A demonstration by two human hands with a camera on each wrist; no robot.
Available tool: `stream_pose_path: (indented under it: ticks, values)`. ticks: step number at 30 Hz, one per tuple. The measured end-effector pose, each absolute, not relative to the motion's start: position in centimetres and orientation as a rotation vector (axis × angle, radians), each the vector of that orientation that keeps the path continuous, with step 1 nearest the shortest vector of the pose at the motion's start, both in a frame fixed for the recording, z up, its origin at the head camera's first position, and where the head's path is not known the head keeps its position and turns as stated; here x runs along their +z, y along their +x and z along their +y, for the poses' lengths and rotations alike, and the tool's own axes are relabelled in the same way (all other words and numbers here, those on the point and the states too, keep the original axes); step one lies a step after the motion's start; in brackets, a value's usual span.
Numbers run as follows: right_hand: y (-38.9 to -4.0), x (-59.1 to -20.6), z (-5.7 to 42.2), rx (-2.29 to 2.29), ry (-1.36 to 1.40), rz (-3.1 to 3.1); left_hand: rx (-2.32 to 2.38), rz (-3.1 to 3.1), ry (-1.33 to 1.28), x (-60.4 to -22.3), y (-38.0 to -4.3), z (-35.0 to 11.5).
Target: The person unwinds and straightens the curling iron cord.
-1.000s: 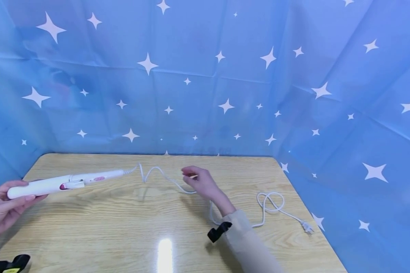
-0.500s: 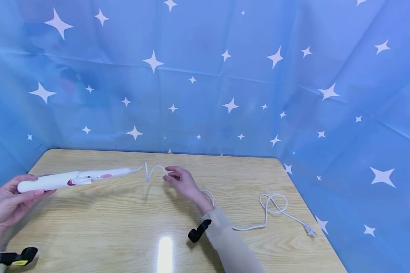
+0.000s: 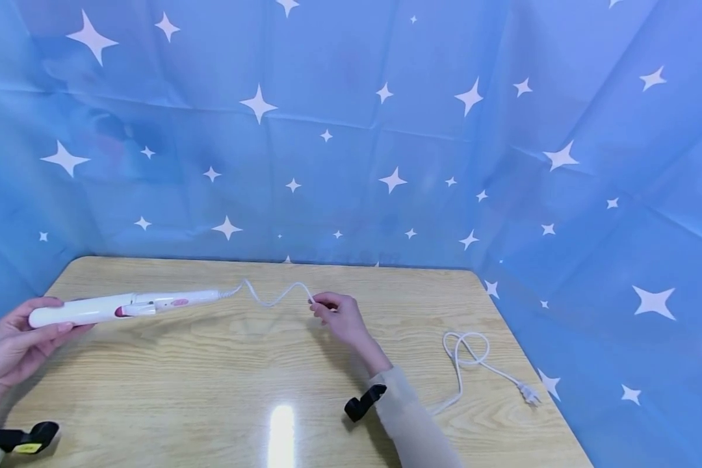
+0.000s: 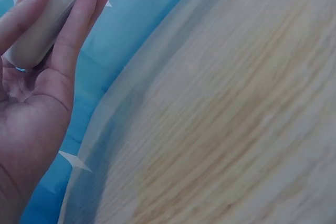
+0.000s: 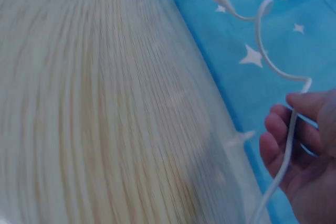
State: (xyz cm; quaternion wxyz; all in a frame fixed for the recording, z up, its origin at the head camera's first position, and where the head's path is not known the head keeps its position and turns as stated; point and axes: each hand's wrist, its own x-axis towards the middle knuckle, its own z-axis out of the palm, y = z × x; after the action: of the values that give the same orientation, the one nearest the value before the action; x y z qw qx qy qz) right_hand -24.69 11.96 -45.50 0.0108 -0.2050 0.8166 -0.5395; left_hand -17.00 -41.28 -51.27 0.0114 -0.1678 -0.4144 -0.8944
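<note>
My left hand (image 3: pixel 14 348) grips the thick rounded end of a white curling iron (image 3: pixel 172 301), held slanting slightly up over the left of the table. A pink button and a small lever show on its side. In the left wrist view, fingers and thumb lie on both sides of its barrel (image 4: pixel 50 22). From the far end runs a white power cord (image 3: pixel 296 285) in loose waves. My right hand (image 3: pixel 345 322) pinches this cord between thumb and fingertips near the table's middle; in the right wrist view the cord (image 5: pixel 261 40) passes across the palm side of the fingers.
The rest of the cord lies on the wooden table (image 3: pixel 210 390), looped at the right, and ends in a two-prong plug (image 3: pixel 528 392) near the right edge. A blue curtain (image 3: pixel 327 162) with white stars stands behind and beside the table.
My right hand went left to the cord, took it, then slid back right, stretching the waves. The cord's slack behind the right wrist shifted. My left hand holds the curling iron throughout.
</note>
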Motion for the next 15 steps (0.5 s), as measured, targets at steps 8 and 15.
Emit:
stream_pose_path:
  ticks: [8, 15]
  values:
    - [-25.6, -47.0, 15.0, -1.343, -0.566, 2.872, -2.754, -1.371, -0.459, -52.2, -17.7, -42.4]
    - [-25.5, -47.3, 15.5, -1.09, -0.59, 3.007, -2.791, -1.295, -0.316, -52.7, -18.0, -42.9]
